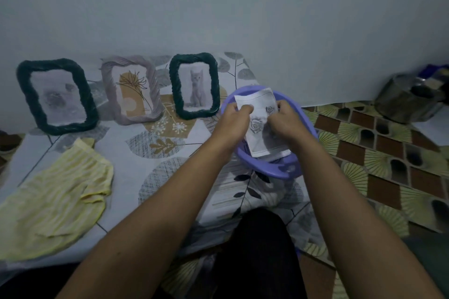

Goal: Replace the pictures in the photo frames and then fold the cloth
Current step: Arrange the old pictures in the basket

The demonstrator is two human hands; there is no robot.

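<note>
Three photo frames lean on the wall: a dark green frame (pixel 57 96) at the left with a faint picture, a grey-lilac frame (pixel 132 90) with a flower drawing, and a dark green frame (pixel 194 86) with a cat photo. A yellow striped cloth (pixel 56 199) lies crumpled at the front left. Over a purple plastic basin (pixel 272 167), my left hand (pixel 230 124) and my right hand (pixel 288 124) both grip a stack of pictures (pixel 258 124); the top one shows grey roses. The stack's lower end rests in the basin.
A leaf-patterned sheet (pixel 155 153) covers the surface under the frames and cloth. To the right lies a tiled-pattern floor mat (pixel 379 153). A dark metal pot (pixel 408 99) stands at the far right by the wall. My dark-clothed knee (pixel 257 250) is in front.
</note>
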